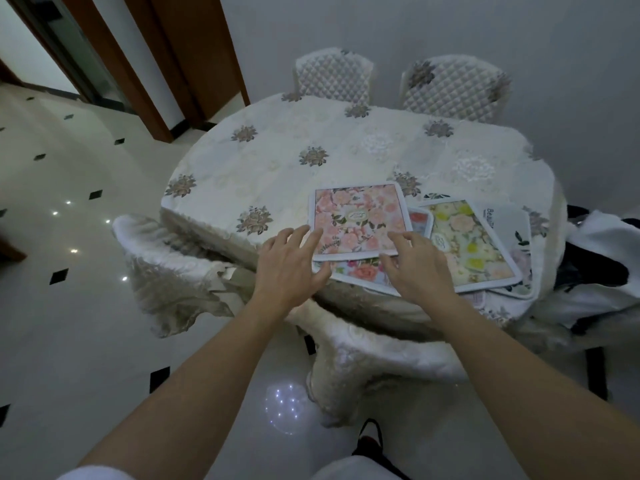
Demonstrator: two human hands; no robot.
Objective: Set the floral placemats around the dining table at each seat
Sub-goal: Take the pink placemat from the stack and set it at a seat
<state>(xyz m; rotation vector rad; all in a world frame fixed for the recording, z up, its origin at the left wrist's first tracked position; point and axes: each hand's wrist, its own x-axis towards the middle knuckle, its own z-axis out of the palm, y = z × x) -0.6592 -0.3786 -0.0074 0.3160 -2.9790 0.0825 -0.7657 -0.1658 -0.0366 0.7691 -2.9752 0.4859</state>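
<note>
Your left hand [291,261] and right hand [415,265] are both spread, with nothing clamped in either. The left fingertips lie on the near-left edge of the pink rose placemat [358,221]. The right fingers arch over its near-right corner, and I can't tell whether they touch it.

That mat sits on top of a loose, fanned pile at the near edge of the dining table [277,150]. Under it a coral rose placemat [363,271] peeks out. The yellow-flower placemat [471,244] lies just to the right, over a white placemat [502,216]. No mat looks to have been set at a seat yet.

Take only the top mat. Slide a thumb under its near edge at each side and pinch lightly, so the coral one beneath isn't dragged off the table edge. Lift it flat rather than folding it. If the lower mats start to shift, hold them down with 1 hand and peel with the other.

The 2 quilted chairs [332,77] on the far side and the draped chair [162,258] on the near left mark open seats. Set the mat square to the table edge in front of 1 of them.
</note>
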